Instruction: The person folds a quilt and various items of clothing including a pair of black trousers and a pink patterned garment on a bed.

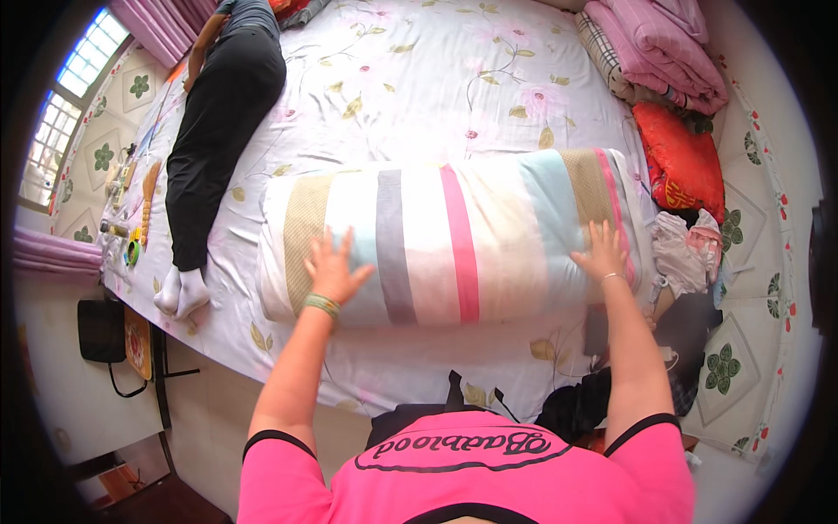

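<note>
A striped quilt (425, 242), folded into a thick long bundle, lies across the bed in front of me. Its stripes are white, tan, grey, pink and pale blue. My left hand (334, 265) is spread over its left part, near the tan and pale blue stripes, with the fingers apart. Over the right end, by the other tan stripe, my right hand (602, 252) is spread in the same way. Neither hand grips the cloth. Whether the palms press on it or hover just above cannot be made out. Under the bundle is a floral bedsheet (406, 111).
A person (222, 124) in dark trousers lies along the bed's left side. Folded pink bedding (668, 52), a red cushion (681, 160) and crumpled pale cloth (684, 252) line the right edge. A brush (149, 196) and green tape (133, 253) lie far left. A chair (101, 331) stands below.
</note>
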A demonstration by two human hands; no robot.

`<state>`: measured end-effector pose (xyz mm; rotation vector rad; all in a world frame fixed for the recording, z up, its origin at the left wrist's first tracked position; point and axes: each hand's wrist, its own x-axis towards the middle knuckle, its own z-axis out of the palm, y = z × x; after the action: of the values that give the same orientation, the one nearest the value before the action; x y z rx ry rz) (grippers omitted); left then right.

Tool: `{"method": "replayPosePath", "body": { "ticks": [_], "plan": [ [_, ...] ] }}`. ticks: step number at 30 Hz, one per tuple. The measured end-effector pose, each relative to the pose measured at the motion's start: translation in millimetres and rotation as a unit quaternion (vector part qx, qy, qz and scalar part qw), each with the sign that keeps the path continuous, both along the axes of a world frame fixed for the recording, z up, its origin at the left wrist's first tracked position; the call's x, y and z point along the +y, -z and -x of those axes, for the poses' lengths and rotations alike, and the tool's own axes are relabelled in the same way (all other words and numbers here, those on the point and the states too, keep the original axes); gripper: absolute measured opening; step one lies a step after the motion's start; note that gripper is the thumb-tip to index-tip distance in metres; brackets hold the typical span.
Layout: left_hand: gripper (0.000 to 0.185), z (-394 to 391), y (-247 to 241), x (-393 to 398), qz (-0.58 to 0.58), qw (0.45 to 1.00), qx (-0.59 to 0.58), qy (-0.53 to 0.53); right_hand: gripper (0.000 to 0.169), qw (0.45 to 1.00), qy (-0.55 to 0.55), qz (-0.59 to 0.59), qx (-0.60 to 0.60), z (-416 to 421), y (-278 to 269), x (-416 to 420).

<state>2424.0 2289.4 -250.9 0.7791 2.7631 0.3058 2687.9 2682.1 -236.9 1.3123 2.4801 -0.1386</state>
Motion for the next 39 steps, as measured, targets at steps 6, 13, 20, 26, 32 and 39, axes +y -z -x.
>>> {"method": "replayPosePath", "body": {
  "ticks": [6,13,20,26,32,39],
  "plan": [
    [0.084,-11,37,42,0.169,0.980,-0.095,0.038,0.093,0.995,0.070,0.061,-0.040,2,32,5],
    [0.080,6,40,51,0.203,0.972,-0.117,0.033,0.069,0.951,0.027,-0.026,0.307,-57,65,51],
    [0.071,-19,43,72,0.186,0.980,-0.062,-0.008,0.063,0.602,0.528,0.224,0.556,-156,144,78],
    [0.073,-114,26,121,-0.044,0.923,-0.058,0.378,0.047,0.539,0.492,0.228,0.644,-146,111,93],
    [0.076,-129,49,102,-0.082,0.937,-0.172,0.291,0.032,0.761,0.079,-0.009,0.644,8,-55,21],
    [0.052,-82,32,11,-0.533,0.672,-0.510,-0.070,0.011,0.717,-0.390,-0.111,0.567,163,-184,-250]
  ]
}}
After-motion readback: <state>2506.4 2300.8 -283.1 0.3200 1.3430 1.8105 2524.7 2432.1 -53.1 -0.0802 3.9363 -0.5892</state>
